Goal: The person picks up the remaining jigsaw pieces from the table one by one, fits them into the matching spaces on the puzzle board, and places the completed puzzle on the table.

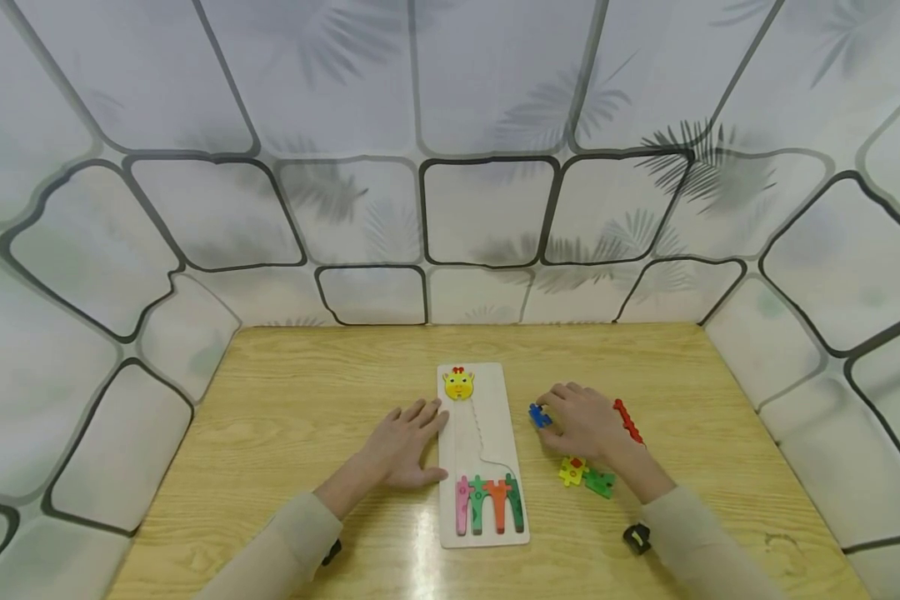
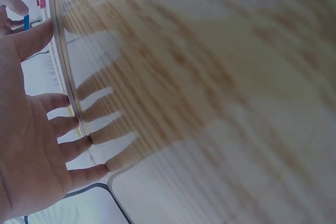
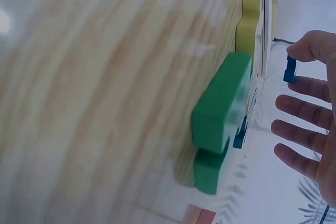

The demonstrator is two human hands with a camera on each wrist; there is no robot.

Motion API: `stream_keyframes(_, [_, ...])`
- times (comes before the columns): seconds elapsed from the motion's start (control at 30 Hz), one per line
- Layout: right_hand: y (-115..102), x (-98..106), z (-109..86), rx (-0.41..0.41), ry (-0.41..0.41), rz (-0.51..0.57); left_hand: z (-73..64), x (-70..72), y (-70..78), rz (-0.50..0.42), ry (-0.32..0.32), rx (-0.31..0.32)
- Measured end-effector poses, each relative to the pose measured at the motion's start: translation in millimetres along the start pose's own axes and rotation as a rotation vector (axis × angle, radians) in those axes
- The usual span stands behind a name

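A white puzzle board [image 1: 495, 400] lies on the table, with a yellow giraffe head piece [image 1: 459, 385] at its far end. Pink [image 1: 462, 507], green, orange [image 1: 499, 507] and dark green leg pieces stand side by side at its near end. My left hand [image 1: 401, 446] is spread on the table, its fingertips and thumb at the board's left edge. To the right of the board, my right hand [image 1: 585, 421] pinches a small blue puzzle piece [image 3: 290, 68] between thumb and index finger. The other fingers of that hand are held apart in the right wrist view.
Close below my right hand lie a yellow puzzle piece [image 1: 572, 471] with red on it and a green piece [image 1: 599, 482]. A long red piece [image 1: 627, 421] sits beyond the right wrist. Patterned pale walls [image 1: 480, 292] border the wooden table [image 1: 307, 367].
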State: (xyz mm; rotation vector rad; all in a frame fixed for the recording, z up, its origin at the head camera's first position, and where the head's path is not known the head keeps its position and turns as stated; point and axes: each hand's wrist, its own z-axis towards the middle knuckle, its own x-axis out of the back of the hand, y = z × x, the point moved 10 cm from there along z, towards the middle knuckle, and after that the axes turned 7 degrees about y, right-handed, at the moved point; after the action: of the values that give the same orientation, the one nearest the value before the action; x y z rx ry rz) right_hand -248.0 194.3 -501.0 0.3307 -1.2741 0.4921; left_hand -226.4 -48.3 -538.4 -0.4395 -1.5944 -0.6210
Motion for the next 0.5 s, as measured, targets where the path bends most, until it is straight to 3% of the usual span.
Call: stream_keyframes(0.5, [-17, 1, 8.5, -0.013, 0.027, 0.014, -1.0, 2.0, 0.9, -0.027, 0.013, 0.003])
